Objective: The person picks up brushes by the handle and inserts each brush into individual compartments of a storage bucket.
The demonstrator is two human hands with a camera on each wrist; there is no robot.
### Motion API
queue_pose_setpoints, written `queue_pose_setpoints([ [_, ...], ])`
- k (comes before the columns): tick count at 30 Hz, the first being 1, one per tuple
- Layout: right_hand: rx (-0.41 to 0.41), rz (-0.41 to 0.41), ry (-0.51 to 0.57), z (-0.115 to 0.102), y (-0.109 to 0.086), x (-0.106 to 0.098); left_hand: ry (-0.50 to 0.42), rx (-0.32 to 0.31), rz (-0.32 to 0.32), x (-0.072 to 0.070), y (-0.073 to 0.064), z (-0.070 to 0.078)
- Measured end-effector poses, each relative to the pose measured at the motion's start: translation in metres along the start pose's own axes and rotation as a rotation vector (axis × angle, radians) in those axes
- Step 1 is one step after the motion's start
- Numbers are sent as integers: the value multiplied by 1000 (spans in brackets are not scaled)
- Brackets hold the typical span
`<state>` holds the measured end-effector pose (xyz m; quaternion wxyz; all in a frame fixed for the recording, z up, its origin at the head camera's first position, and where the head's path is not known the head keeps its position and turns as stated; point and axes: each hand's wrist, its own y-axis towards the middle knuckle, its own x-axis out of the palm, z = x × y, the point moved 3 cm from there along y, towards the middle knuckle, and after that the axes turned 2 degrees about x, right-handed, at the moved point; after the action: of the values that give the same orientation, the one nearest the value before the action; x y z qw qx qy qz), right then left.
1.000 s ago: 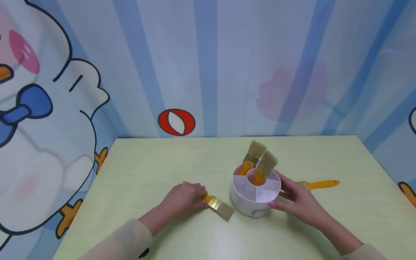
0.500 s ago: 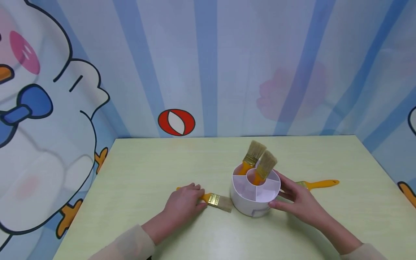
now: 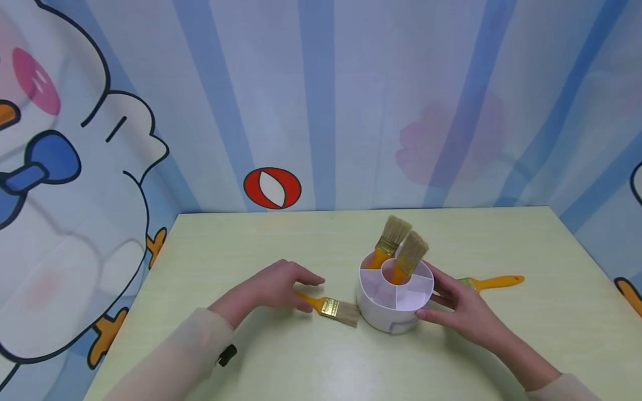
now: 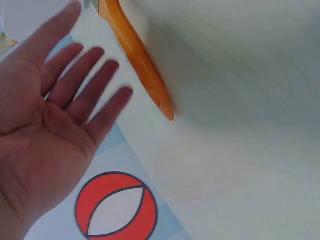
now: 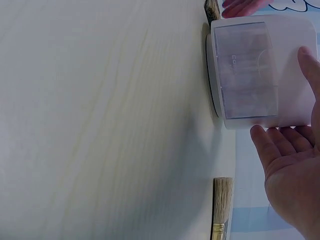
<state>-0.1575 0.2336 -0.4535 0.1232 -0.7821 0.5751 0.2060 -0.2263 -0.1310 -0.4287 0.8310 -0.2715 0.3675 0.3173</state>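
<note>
A paintbrush (image 3: pixel 329 308) with an orange handle lies on the table, its bristles at the base of a round white divided organizer (image 3: pixel 376 312). My left hand (image 3: pixel 273 287) hovers at the handle end. In the left wrist view its fingers are spread and the orange brush handle (image 4: pixel 142 62) lies beyond the palm. My right hand (image 3: pixel 463 312) holds the organizer by its right side. The right wrist view has the thumb and fingers of that hand (image 5: pixel 295 175) around the organizer (image 5: pixel 292 90), which has a clear drawer front. Two paintbrushes (image 3: pixel 412 253) stand in it, bristles up.
Another orange-handled paintbrush (image 3: pixel 496 283) lies right of the organizer, its bristle end hidden behind my right hand in the head view. The pale table (image 3: pixel 241 239) meets a printed backdrop (image 3: pixel 361 111) at its back edge.
The paintbrush on the table has turned until its bristles point at the organizer. My left hand has then let go and lifted off its handle. My right hand has stayed still.
</note>
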Motion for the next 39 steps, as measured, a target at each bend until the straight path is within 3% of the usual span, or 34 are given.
queue_pose_setpoints([
  [4,6,-3,3,1,1,1,-60,6,-46,-2,6,-2],
  [9,-2,-2,-6,1,2,1,-38,-4,-44,0,10,-3],
  [12,-3,-3,2,1,1,0,20,-8,-34,5,9,-2],
  [17,-11,-4,5,-4,0,-2,154,38,-6,10,3,1],
  [28,-14,-4,-16,-1,3,-2,334,122,75,22,-2,1],
  [34,0,-8,-4,0,2,-2,334,148,114,26,-2,1],
  [39,11,-11,10,2,0,-1,295,133,126,27,-1,-1],
])
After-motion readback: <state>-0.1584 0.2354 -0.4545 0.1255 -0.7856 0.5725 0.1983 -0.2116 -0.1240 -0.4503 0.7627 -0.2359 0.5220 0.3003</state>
